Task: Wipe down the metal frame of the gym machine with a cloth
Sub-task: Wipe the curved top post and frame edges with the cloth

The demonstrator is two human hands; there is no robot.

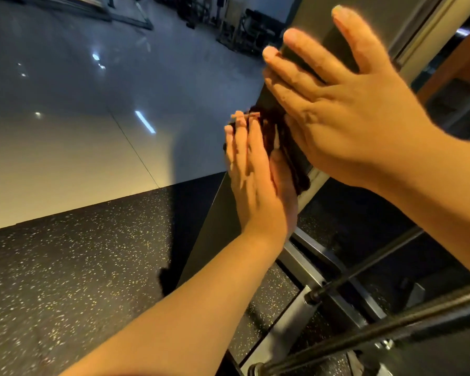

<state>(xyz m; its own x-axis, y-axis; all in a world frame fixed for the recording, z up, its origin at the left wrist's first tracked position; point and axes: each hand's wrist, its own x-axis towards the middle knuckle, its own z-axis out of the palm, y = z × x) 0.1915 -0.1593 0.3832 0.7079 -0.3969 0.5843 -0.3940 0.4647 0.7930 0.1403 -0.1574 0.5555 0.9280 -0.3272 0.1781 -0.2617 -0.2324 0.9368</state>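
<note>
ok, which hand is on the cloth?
The left hand, the lower one: its straight fingers press the dark cloth against the frame. The right hand is spread higher up the frame.

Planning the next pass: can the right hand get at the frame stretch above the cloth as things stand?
Likely yes: the right hand is open, its fingers lying across the frame just above the cloth, with nothing between.

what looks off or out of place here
Nothing stands out. The left hand presses a bunched cloth to the frame, the right hand lies flat on it above; no spill or damage shows.
</note>
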